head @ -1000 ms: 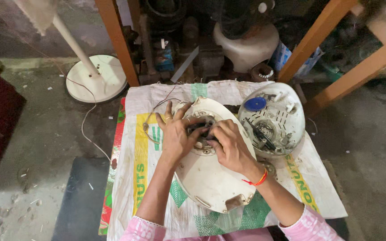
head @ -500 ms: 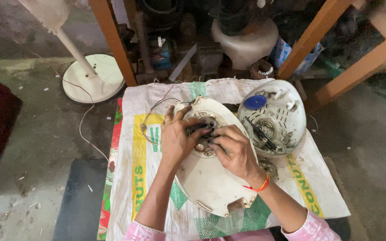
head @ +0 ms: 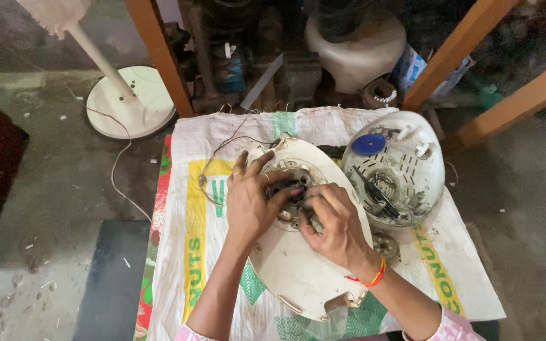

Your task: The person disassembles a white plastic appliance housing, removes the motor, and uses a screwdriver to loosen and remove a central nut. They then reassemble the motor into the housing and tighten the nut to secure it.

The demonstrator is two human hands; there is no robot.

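A white oval fan housing (head: 298,271) lies on a woven plastic sack (head: 184,252) spread on the floor. At the housing's upper end sits a dark round motor part (head: 289,186). My left hand (head: 248,202) grips that part from the left, thumb across it. From the right, my right hand (head: 333,224) pinches the same part with its fingertips; an orange band circles that wrist. Thin wires (head: 222,158) run from the housing toward the upper left.
A second white round cover (head: 412,183) with a blue disc and a black tool inside lies to the right. A white fan stand and base (head: 127,101) sit upper left. Orange wooden legs (head: 159,57), a white container (head: 355,50) and dark clutter stand behind.
Both hands stay on the motor part with small finger shifts. The view has drifted slightly, so everything sits a bit lower in the picture.
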